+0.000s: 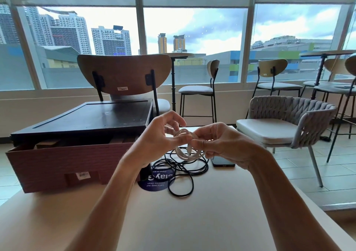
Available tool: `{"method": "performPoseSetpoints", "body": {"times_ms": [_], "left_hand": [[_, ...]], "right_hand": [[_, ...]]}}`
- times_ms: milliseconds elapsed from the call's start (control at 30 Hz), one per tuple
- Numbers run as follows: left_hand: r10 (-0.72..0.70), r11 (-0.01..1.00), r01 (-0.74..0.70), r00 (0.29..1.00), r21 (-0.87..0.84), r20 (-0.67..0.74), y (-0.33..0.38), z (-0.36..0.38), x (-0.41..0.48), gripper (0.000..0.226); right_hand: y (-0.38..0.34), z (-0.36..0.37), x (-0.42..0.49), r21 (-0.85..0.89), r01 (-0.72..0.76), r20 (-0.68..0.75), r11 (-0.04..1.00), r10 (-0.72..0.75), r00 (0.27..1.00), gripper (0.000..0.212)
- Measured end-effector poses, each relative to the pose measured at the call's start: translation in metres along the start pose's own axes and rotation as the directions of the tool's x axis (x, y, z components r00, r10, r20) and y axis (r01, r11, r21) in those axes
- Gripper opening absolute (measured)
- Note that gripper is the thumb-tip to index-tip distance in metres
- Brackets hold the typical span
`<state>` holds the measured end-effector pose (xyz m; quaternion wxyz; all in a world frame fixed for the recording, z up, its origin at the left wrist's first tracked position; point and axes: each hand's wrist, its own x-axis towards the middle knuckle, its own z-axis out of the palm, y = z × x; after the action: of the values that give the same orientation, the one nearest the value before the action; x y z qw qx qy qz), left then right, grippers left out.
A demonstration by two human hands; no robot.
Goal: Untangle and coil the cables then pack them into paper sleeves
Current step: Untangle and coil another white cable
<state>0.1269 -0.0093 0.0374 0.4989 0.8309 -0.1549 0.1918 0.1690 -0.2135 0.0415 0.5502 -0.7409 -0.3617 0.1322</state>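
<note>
Recorded at the grip: bare left hand (159,135) and bare right hand (221,144), uncovered to the fingertips. Behind the grip: bare left forearm (115,193) and bare right forearm (279,193), slender, uncovered down to the lower frame edge.

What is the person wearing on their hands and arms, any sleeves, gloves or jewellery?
Nothing worn shows. The left hand and right hand are ungloved, and both forearms are bare down to the picture's edge: no sleeves, watch, bracelet or visible rings.
</note>
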Motion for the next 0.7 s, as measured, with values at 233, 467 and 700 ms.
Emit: {"method": "performPoseSetpoints", "body": {"times_ms": [233, 467, 700], "left_hand": [[0.04, 0.999, -0.04, 0.999, -0.018, -0.028, 0.0, 0.006, 0.002, 0.011], [0.155, 0.977, -0.152, 0.988, 0.151, -0.008, -0.008, 0.003, 0.002, 0.018], [0.332, 0.903, -0.301, 0.942, 0.306, -0.052, -0.004, 0.012, 0.0, 0.013]], "right_hand": [[-0.001, 0.001, 0.003, 0.122, -0.024, -0.089, 0.992, 0.035, 0.995, 0.03], [-0.001, 0.003, 0.005, 0.167, -0.066, -0.111, 0.984, 0.086, 0.99, 0.029], [-0.001, 0.001, 0.005, 0.219, -0.058, -0.119, 0.974, 0.085, 0.989, 0.028]]}}
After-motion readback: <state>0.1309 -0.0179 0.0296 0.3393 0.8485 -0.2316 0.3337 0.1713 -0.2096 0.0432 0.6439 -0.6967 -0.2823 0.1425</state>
